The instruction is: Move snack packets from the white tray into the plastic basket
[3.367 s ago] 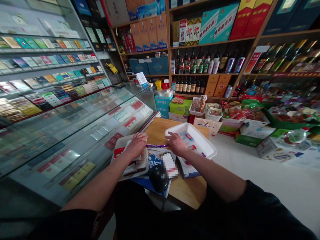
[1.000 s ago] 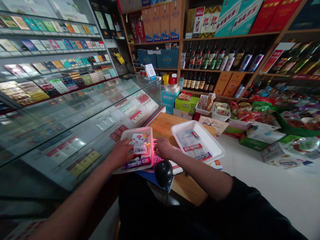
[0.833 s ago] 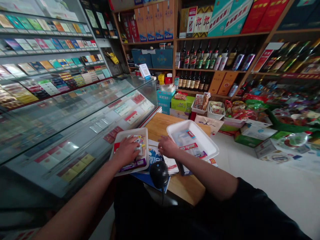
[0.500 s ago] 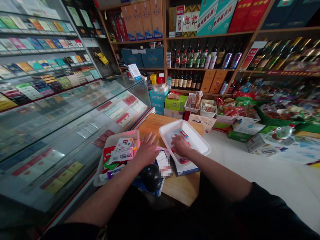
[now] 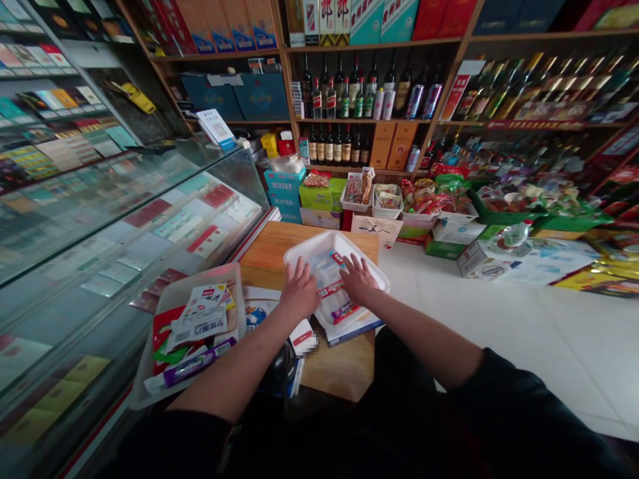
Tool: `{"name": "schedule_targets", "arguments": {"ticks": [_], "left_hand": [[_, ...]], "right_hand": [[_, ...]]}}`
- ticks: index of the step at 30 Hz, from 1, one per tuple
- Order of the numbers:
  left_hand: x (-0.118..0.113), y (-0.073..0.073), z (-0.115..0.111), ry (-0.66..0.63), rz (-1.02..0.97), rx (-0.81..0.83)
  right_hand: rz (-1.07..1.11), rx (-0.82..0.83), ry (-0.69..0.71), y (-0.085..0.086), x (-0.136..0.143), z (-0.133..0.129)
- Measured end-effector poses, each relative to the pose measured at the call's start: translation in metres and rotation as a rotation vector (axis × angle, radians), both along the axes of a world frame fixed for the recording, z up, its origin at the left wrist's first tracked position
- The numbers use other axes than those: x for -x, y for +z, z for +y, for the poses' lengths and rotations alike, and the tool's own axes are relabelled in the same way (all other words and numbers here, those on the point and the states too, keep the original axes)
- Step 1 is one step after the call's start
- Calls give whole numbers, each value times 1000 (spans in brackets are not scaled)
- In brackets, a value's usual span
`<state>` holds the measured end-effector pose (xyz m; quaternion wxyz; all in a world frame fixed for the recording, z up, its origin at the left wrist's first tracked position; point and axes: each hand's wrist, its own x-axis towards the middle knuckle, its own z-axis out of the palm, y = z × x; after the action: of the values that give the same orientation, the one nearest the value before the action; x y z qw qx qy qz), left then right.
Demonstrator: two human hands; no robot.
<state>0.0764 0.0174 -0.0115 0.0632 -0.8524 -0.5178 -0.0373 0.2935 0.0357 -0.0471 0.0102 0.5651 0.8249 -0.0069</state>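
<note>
Both my hands reach into a white tray (image 5: 305,248) on a small wooden table (image 5: 269,247). My left hand (image 5: 298,291) rests over the tray's near-left rim, fingers spread. My right hand (image 5: 358,279) lies flat inside the tray, fingers apart, on or just above clear snack packets with red labels (image 5: 331,287). Neither hand visibly grips anything. A second white tray (image 5: 150,372) to the left holds several packets, among them a white barcoded one (image 5: 197,326) and a purple bar (image 5: 194,364). A black barcode scanner (image 5: 280,358) stands under my left forearm.
A glass display counter (image 5: 100,226) full of flat packs runs along the left. Wooden shelves with bottles (image 5: 344,100) and boxes fill the back wall. Cartons and snack bins (image 5: 379,199) stand on the floor behind the table. White floor tiles (image 5: 499,319) lie to the right.
My left hand left the left tray and moved right to the right tray's rim. My right hand went further into the right tray. The view swung to the right.
</note>
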Motion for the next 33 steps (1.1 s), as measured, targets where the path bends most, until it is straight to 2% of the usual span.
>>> {"name": "schedule_targets", "arguments": {"ticks": [6,10,16,20,27,33], "left_hand": [[-19,-6,25,-23,141,199],[-31,-12,37,-37,193,215],[-43,-24,42,-36,215,266],[-45,-29,44,-29,194,282],[-44,-29,49,-51,241,349],[-41,-38,53,-56,191,351]], "right_hand": [[9,62,40,-9,4,10],[20,87,46,-17,8,16],[-51,55,47,-25,5,22],[-27,52,37,-20,2,23],[-51,67,70,-2,0,22],[-43,136,62,1,-5,20]]}}
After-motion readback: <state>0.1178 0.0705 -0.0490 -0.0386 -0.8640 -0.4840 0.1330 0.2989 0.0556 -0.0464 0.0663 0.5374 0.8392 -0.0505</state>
